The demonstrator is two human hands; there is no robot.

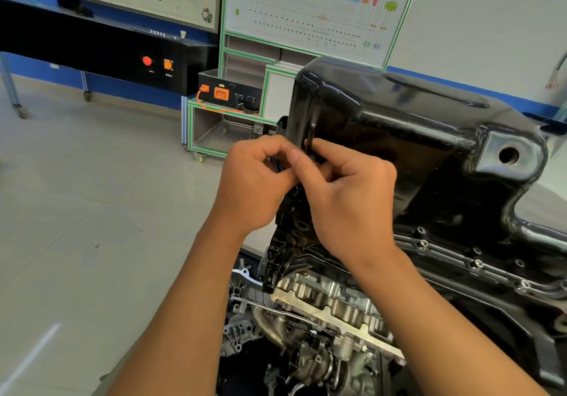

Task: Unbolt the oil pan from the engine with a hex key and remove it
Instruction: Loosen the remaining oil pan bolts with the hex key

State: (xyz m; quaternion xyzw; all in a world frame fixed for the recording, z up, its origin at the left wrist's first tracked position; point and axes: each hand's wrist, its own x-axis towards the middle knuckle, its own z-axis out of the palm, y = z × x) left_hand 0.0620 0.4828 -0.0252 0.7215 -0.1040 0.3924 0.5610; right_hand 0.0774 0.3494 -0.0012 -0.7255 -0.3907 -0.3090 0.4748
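Unreadable wall charts (310,11) behind oil pan (399,125)

The oil pan (414,137) is glossy black painted metal; the engine (334,312) below is dull, rough-cast grey metal.

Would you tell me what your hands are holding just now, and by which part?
The right hand and left hand pinch the thin black hex key by its lower part, beside the oil pan; its top sticks up free.
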